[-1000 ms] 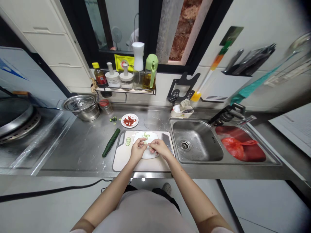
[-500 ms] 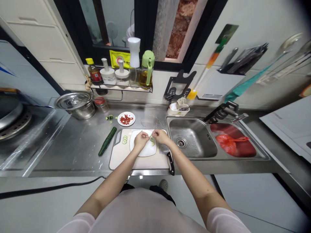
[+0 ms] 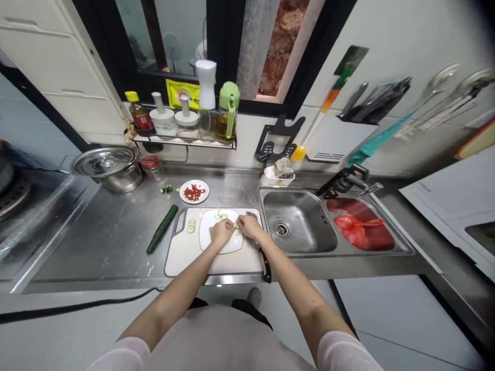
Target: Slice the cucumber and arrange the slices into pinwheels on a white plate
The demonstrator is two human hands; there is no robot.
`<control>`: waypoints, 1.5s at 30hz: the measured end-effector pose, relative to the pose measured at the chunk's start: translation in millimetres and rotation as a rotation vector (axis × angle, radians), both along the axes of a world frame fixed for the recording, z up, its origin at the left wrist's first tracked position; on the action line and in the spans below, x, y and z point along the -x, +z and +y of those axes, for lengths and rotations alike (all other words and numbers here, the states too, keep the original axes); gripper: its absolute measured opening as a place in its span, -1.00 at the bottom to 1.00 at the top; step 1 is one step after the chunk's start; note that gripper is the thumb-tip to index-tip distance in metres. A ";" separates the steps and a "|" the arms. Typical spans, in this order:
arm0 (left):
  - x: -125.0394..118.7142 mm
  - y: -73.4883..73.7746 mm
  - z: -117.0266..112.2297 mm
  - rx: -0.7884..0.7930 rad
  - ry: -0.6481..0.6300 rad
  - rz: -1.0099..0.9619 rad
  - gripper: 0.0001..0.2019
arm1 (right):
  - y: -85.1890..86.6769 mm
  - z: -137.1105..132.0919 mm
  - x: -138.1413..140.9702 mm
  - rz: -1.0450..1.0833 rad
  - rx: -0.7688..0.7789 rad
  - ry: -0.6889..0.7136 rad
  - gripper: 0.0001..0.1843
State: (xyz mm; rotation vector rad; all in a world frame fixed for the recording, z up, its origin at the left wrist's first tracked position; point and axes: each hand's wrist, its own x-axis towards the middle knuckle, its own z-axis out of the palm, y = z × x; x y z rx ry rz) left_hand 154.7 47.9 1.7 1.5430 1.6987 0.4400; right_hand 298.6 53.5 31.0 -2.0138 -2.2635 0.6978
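Observation:
A white squarish plate [image 3: 207, 241] lies on the cutting board [image 3: 181, 257]. Over it my left hand [image 3: 221, 231] is closed, fingertips pinched together; anything between them is too small to make out. Facing it, my right hand [image 3: 249, 226] pinches at a cucumber slice [image 3: 236, 230] on the plate's right side. More thin cucumber slices [image 3: 220, 215] form a curve along the plate's far edge. A short row of slices [image 3: 191, 226] rests on the board, left of the plate. At the board's right edge lies a knife with a black handle [image 3: 265, 267], its blade partly behind my right arm.
A whole cucumber [image 3: 162, 230] lies left of the board. Behind are a small plate [image 3: 185, 197] of red pieces and some cucumber scraps [image 3: 167, 189]. A steel pot [image 3: 116, 178] stands back left, the sink [image 3: 301, 226] to the right. A seasoning rack [image 3: 185, 141] hangs above.
Both hands have moved slightly nearer over the plate, uncovering slices at its far edge. The whole view has shifted a little to the right.

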 end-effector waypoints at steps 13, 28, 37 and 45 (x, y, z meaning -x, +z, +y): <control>-5.9 -4.7 3.1 -0.008 -0.115 0.180 -0.88 | -15.2 0.1 -2.8 -0.078 0.015 0.035 -0.74; -6.3 -5.9 2.3 -0.091 -0.145 0.258 -0.83 | -19.0 -1.3 -8.0 -0.086 -0.004 0.037 -0.76; -9.7 -8.3 4.2 -0.071 -0.148 0.248 -0.84 | -19.7 -3.2 -9.4 -0.070 -0.022 0.066 -0.78; -10.9 -8.7 4.8 -0.058 -0.137 0.249 -0.84 | -16.4 -6.4 -17.1 -0.006 -0.021 -0.085 -0.79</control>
